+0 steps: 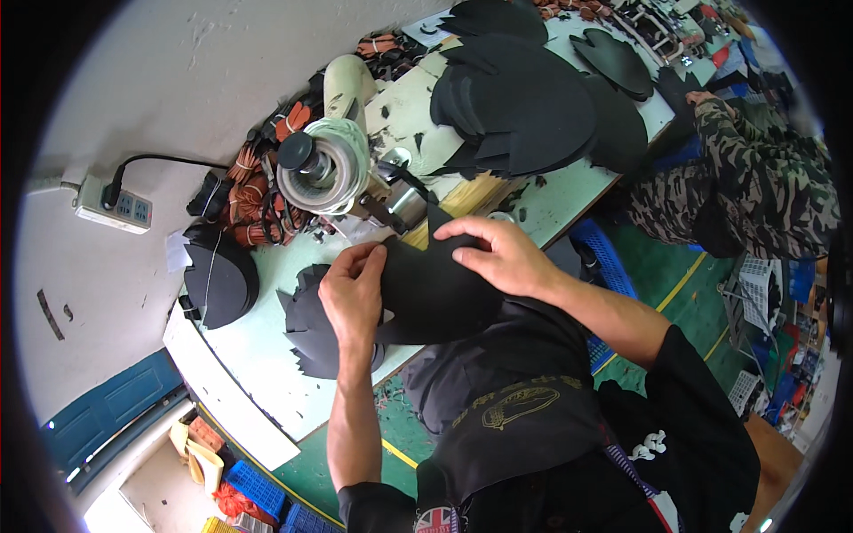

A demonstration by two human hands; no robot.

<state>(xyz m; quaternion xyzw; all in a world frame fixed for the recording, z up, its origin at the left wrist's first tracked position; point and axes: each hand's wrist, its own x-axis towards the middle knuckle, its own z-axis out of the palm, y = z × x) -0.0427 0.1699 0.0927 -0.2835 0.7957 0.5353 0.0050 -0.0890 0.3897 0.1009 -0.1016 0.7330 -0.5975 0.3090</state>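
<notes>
A flat black sheet piece [440,302] with a notched edge lies across the table's front edge, before a machine [391,204]. My left hand [351,289] pinches its left side between thumb and fingers. With thumb and index finger bent over the notched far edge, my right hand [506,258] grips the right side. A pointed tab of the piece rises beside the machine's metal head. Several more black cut pieces [306,324] are stacked left of my left hand, partly hidden by it.
A large pile of black pieces [515,107] covers the table's far right. Tied orange-brown bundles [249,200] line the wall, near a bound black stack [220,275] and a power socket [124,209]. A blue crate [604,258] stands right; a person in camouflage [737,169] works beyond.
</notes>
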